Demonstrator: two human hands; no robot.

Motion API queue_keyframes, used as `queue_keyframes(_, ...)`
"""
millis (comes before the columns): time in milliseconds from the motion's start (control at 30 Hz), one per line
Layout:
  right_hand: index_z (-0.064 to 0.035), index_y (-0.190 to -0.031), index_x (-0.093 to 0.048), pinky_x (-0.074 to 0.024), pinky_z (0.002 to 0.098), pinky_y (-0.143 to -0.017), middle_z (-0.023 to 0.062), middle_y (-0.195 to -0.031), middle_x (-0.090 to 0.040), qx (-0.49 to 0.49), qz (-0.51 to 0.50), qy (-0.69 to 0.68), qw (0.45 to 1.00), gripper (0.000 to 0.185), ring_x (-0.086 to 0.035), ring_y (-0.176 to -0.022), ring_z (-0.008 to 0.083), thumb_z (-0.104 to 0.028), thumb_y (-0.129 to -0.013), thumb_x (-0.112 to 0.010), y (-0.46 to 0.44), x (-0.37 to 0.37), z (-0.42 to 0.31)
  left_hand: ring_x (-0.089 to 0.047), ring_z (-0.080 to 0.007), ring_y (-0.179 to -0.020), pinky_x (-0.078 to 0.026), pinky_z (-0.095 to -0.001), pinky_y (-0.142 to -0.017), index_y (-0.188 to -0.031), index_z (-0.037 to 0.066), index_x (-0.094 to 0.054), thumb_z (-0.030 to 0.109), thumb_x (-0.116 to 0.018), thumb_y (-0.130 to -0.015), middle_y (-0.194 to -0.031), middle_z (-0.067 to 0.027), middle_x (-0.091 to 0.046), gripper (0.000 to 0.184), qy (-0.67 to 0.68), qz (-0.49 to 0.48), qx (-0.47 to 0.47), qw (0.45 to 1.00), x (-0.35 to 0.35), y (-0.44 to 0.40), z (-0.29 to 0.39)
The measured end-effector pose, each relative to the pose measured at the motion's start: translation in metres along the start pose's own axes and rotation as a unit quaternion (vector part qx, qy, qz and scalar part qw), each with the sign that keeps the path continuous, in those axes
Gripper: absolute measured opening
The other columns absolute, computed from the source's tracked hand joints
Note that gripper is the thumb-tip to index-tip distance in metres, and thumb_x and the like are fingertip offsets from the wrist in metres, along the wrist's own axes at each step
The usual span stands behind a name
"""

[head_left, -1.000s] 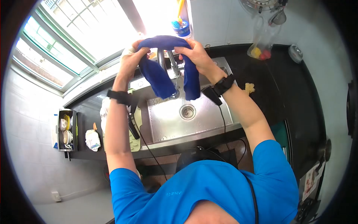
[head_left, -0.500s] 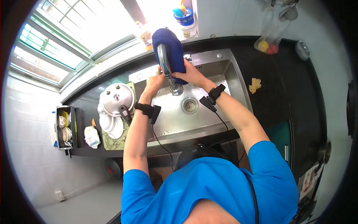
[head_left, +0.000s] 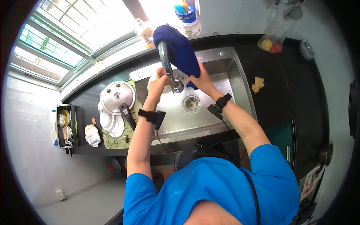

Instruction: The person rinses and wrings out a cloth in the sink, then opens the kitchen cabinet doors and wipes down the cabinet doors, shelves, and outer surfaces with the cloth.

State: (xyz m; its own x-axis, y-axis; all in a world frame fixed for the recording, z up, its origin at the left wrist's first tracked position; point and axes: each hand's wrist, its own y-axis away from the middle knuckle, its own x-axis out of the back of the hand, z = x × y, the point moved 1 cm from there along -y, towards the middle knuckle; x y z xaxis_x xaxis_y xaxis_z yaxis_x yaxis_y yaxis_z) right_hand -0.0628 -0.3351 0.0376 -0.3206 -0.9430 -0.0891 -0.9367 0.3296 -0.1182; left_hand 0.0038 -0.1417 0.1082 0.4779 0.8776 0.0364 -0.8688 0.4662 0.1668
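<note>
Blue cloth (head_left: 182, 52) draped over the curved faucet (head_left: 163, 60), above the back part of a steel sink (head_left: 176, 123); it slants down toward the right hand (head_left: 203, 80), which is closed on its lower end, a small fold showing beneath the fingers. Left hand (head_left: 157, 83) just left of the faucet, fingers curled; cannot tell whether it grips any cloth. Sink basin: wet-looking bottom, round drain (head_left: 191, 104) in front of the spout. On the windowsill, a blue tub (head_left: 186, 17) holds a light-blue item (head_left: 179, 9) and an orange one (head_left: 184, 5), both poking above the rim; a pale jar (head_left: 191, 28) directly below it, contents unclear. Left of these, a bottle (head_left: 144, 33) with an orange cap. Clear plastic bag (head_left: 270, 34) by the right-hand wall: one yellow thing (head_left: 266, 45) and something red (head_left: 276, 48) side by side at its bottom. Yellowish clump (head_left: 258, 85) on the dark counter, right of the sink. Left of the sink, a green mat (head_left: 129, 134) bears a metal lid (head_left: 108, 100) with a black handle, white dishes (head_left: 118, 128) partly under it. Far left, dark rack (head_left: 73, 129) holding pale bowls (head_left: 66, 133) and a yellow piece (head_left: 66, 117).
</note>
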Motion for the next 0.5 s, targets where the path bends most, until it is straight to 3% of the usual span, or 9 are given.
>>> queue_keyframes(67,-0.0016,-0.121,-0.05,-0.0546,0.0279,-0.065,0.0083,-0.088,-0.066,0.042,0.031,0.036,0.998,0.037,-0.064,-0.071,0.0101,0.001,-0.085,-0.059,0.009,0.015,-0.009,-0.063,-0.015,-0.093,-0.048,-0.0271,-0.086,-0.109,0.001,-0.06,0.009,-0.056,-0.094,-0.105,-0.0086,-0.065,0.017,0.003,0.105,-0.1,0.989,0.012,0.016,-0.009)
queue_keyframes(133,-0.0006,-0.117,-0.052,-0.0526,0.0262,-0.062,0.0076,-0.085,-0.064,-0.056,-0.069,-0.009,0.996,0.033,-0.061,-0.066,0.0106,0.001,-0.085,-0.057,0.024,0.033,-0.034,-0.063,-0.0147,-0.094,-0.048,-0.0273,-0.086,-0.105,0.001,-0.059,0.005,-0.053,-0.097,-0.101,-0.008,-0.066,0.011,-0.055,0.15,-0.16,0.974,0.011,0.057,0.007)
queue_keyframes(200,-0.0006,-0.111,-0.054,-0.0493,0.0234,-0.055,0.0065,-0.08,-0.061,-0.092,-0.123,-0.052,0.987,0.026,-0.057,-0.058,0.0101,-0.005,-0.086,-0.056,0.036,0.044,-0.046,-0.064,-0.0147,-0.096,-0.048,-0.0277,-0.087,-0.104,0.002,-0.059,0.001,-0.052,-0.097,-0.097,-0.0077,-0.066,0.01,-0.033,0.065,-0.168,0.983,0.002,0.094,0.017)
queue_keyframes(267,-0.0017,-0.106,-0.056,-0.047,0.0227,-0.05,0.0064,-0.078,-0.059,-0.239,-0.228,-0.236,0.914,0.023,-0.055,-0.054,0.0098,-0.017,-0.088,-0.054,0.057,0.043,-0.068,-0.065,-0.0153,-0.099,-0.049,-0.0295,-0.093,-0.116,0.003,-0.061,0.007,-0.052,-0.102,-0.098,-0.0066,-0.068,0.017,-0.018,-0.042,-0.102,0.994,-0.016,0.112,0.009)
queue_keyframes(300,-0.003,-0.104,-0.056,-0.0451,0.0238,-0.046,0.0074,-0.078,-0.06,-0.271,-0.253,-0.301,0.879,0.03,-0.053,-0.051,0.0102,-0.029,-0.091,-0.05,0.065,0.038,-0.064,-0.066,-0.0164,-0.099,-0.049,-0.0307,-0.095,-0.124,0.003,-0.058,0.014,-0.051,-0.104,-0.103,-0.0071,-0.067,0.024,-0.029,-0.049,-0.098,0.994,-0.031,0.114,0.003)
queue_keyframes(333,-0.003,-0.104,-0.056,-0.0451,0.0238,-0.046,0.0074,-0.078,-0.06,-0.271,-0.26,-0.301,0.877,0.03,-0.053,-0.051,0.0102,-0.029,-0.091,-0.05,0.072,0.033,-0.065,-0.066,-0.0175,-0.099,-0.049,-0.0318,-0.097,-0.132,0.004,-0.056,0.021,-0.051,-0.106,-0.108,-0.0077,-0.067,0.031,-0.042,-0.056,-0.096,0.993,-0.038,0.112,-0.005)
queue_keyframes(367,-0.0018,-0.104,-0.057,-0.0458,0.0251,-0.045,0.0089,-0.081,-0.062,-0.285,-0.281,-0.413,0.818,0.032,-0.056,-0.053,0.0123,-0.03,-0.091,-0.05,0.08,0.026,-0.069,-0.066,-0.0175,-0.099,-0.049,-0.0318,-0.097,-0.132,0.004,-0.056,0.021,-0.051,-0.106,-0.108,-0.0077,-0.067,0.031,-0.045,-0.052,-0.099,0.993,-0.038,0.106,-0.012)
queue_keyframes(433,-0.0024,-0.103,-0.059,-0.0455,0.0262,-0.043,0.0115,-0.087,-0.066,-0.318,-0.299,-0.538,0.721,0.039,-0.057,-0.054,0.015,-0.038,-0.092,-0.048,0.093,0.014,-0.067,-0.067,-0.02,-0.105,-0.05,-0.0347,-0.101,-0.141,0.005,-0.049,0.034,-0.05,-0.107,-0.123,-0.0106,-0.064,0.045,0.333,-0.238,0.055,0.911,-0.045,0.087,-0.02)
queue_keyframes(500,-0.0041,-0.101,-0.059,-0.049,0.0309,-0.046,0.0138,-0.088,-0.065,-0.312,-0.32,-0.601,0.662,0.043,-0.063,-0.06,0.0221,-0.045,-0.094,-0.047,0.103,-0.003,-0.065,-0.066,-0.0217,-0.107,-0.05,-0.0362,-0.101,-0.142,0.005,-0.048,0.037,-0.051,-0.106,-0.127,-0.0123,-0.063,0.049,0.304,-0.247,0.074,0.917,-0.043,0.075,-0.017)
